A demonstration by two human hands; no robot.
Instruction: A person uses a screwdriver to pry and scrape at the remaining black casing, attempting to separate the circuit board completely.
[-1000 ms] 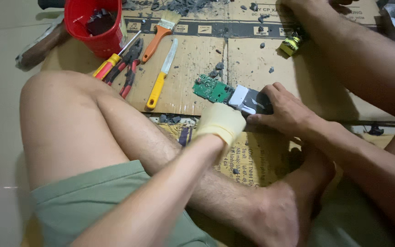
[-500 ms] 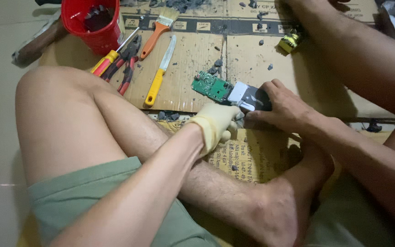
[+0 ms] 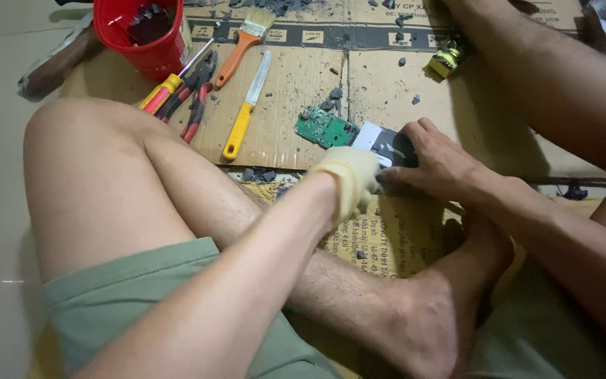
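I sit on the floor with my legs crossed over flattened cardboard [image 3: 296, 84]. My left hand [image 3: 345, 179], in a pale yellow glove, is closed against the near edge of a small black-and-white device casing [image 3: 387, 144]. My bare right hand [image 3: 436, 161] presses down on the casing's right side, fingers curled over it. A green circuit board [image 3: 325, 128] sticks out of the casing to the left. What the gloved fingers pinch is hidden.
Tools lie at the back left: a yellow-handled knife [image 3: 245, 116], red-and-yellow screwdriver [image 3: 166, 88], red pliers [image 3: 196, 105], an orange brush [image 3: 241, 38] and a red bucket [image 3: 145, 35]. A small yellow part [image 3: 445, 62] and dark debris lie on the cardboard.
Both hands stay on the casing. The gloved left hand has shifted slightly along its near edge; the view has drifted a little.
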